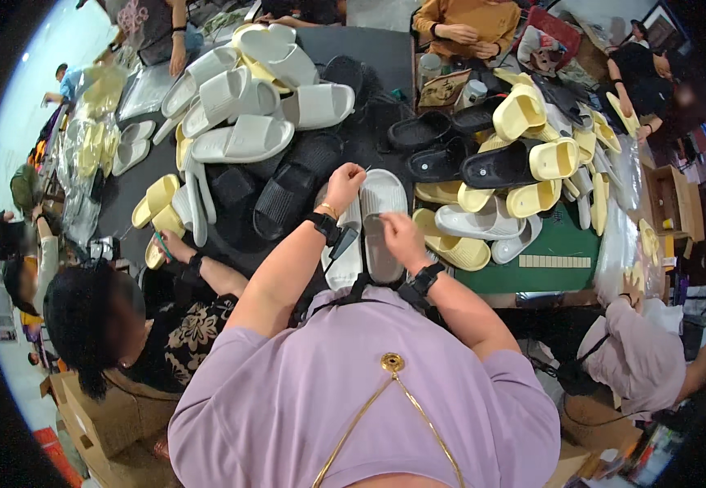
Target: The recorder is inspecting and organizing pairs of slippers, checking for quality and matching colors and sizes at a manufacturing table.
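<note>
Centrally, left hand (343, 185) pinches the toe end of a pale grey moulded foam slide (379, 224), ribbed sole up; right hand (400, 234) curled on its mid strap. Slide lies on dark table (369, 49) btwn black (288, 191) & yellow slides (532, 159)

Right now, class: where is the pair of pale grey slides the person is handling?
In the head view, the pale grey slides lie centre, under the left hand and right hand, beside the black slides.
</note>
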